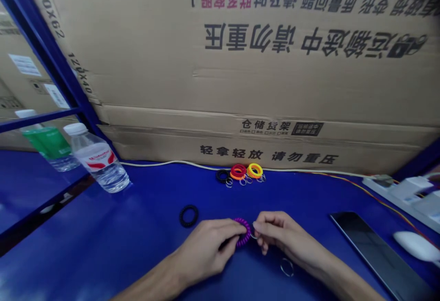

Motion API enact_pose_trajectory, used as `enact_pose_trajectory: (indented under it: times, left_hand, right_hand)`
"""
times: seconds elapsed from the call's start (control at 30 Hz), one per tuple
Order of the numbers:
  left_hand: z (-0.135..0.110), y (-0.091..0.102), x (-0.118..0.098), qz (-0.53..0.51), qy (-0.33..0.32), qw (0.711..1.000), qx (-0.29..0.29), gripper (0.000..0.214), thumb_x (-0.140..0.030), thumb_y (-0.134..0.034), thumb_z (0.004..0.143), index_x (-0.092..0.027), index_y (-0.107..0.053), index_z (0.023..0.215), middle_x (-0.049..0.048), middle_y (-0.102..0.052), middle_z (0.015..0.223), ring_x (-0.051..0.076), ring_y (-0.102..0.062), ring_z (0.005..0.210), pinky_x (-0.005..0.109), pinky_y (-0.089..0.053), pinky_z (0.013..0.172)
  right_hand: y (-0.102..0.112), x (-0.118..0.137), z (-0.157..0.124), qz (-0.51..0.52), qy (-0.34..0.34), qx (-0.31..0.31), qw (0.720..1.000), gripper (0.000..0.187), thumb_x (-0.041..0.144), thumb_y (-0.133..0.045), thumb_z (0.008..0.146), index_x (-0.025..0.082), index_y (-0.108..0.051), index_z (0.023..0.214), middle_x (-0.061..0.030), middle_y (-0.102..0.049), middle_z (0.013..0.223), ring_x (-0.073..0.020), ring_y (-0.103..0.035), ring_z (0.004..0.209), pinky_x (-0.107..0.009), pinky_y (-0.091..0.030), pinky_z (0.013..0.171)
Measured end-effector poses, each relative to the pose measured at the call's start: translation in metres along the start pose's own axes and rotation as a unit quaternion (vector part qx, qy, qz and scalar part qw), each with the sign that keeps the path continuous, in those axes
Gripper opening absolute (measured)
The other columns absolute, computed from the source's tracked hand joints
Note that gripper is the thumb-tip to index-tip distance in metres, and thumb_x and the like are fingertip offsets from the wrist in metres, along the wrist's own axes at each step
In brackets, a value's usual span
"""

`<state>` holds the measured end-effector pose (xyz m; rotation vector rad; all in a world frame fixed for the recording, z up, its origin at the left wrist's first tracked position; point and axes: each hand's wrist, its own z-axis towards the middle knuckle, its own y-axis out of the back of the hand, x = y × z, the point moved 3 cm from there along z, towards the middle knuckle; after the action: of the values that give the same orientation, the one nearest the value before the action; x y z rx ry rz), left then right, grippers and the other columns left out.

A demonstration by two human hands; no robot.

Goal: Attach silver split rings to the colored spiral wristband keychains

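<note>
- The purple plastic coil (242,232) is held between the hands, above the near part of the blue tabletop (103,250).
- It is gripped by the left hand (206,248), with the fingers curled over it.
- The right hand (278,237) is pinched, with thumb and fingertips pressed together at the coil's right end, on a small metal ring (253,234) that is partly hidden.
- A loose key ring (287,267) is lying just below the right hand.
- A black coil (189,216) is placed to the left of the hands, near the left hand.
- A dark tablet (378,255) and a white mouse (417,246) are set to the right, apart from the right hand.
- Farther off, a black coil (222,175), a red-and-orange coil (238,171) and a yellow-and-orange coil (255,170) are lined up with rings attached.
- A water bottle (99,159) is stood far left, a power strip (395,188) far right, and a cardboard carton (240,62) closes off the far edge.
</note>
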<state>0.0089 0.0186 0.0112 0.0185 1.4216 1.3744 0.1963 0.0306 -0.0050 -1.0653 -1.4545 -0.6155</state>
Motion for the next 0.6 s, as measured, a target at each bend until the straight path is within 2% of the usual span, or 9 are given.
enact_pose_trajectory:
  times: [0.23, 0.37, 0.53, 0.6]
  left_hand:
    - [0.0016, 0.0027, -0.0014, -0.013, 0.011, 1.000, -0.014, 0.030, -0.012, -0.048, 0.093, -0.022, -0.064, 0.115, 0.0020, -0.069, 0.108, 0.016, -0.064, 0.095, 0.024, -0.048, 0.089]
    - [0.0025, 0.0033, -0.0017, -0.025, 0.026, 0.999, -0.023, 0.027, -0.011, -0.049, 0.092, -0.022, -0.066, 0.110, 0.0002, -0.070, 0.101, 0.013, -0.065, 0.088, 0.021, -0.048, 0.083]
    - [0.0014, 0.0029, -0.0042, -0.024, -0.002, 1.000, -0.018, 0.031, -0.010, -0.048, 0.093, -0.022, -0.063, 0.117, 0.0021, -0.068, 0.113, 0.015, -0.063, 0.100, 0.023, -0.045, 0.093]
    - [0.0011, 0.0027, -0.0043, -0.023, 0.004, 0.999, -0.023, 0.031, -0.011, -0.049, 0.093, -0.022, -0.063, 0.117, 0.0018, -0.068, 0.111, 0.015, -0.063, 0.097, 0.023, -0.046, 0.091]
  right_hand:
    - [-0.0002, 0.0046, -0.0032, -0.017, 0.033, -0.015, 0.999, 0.022, 0.035, -0.070, 0.082, 0.014, -0.068, 0.075, -0.0037, -0.067, 0.075, -0.0146, -0.058, 0.066, -0.030, -0.044, 0.069]
    - [0.0001, 0.0046, -0.0039, -0.056, 0.033, -0.007, 0.998, 0.020, 0.033, -0.072, 0.080, 0.014, -0.072, 0.075, -0.0026, -0.066, 0.069, -0.0147, -0.056, 0.067, -0.029, -0.042, 0.069]
    - [-0.0013, 0.0037, -0.0023, 0.038, 0.001, 0.010, 0.999, 0.024, 0.036, -0.069, 0.082, 0.013, -0.072, 0.075, -0.0048, -0.065, 0.076, -0.0135, -0.054, 0.067, -0.029, -0.043, 0.068]
    - [-0.0013, 0.0043, -0.0016, 0.054, 0.008, 0.006, 0.998, 0.021, 0.033, -0.071, 0.081, 0.013, -0.072, 0.075, -0.0039, -0.065, 0.076, -0.0127, -0.053, 0.067, -0.028, -0.043, 0.068]
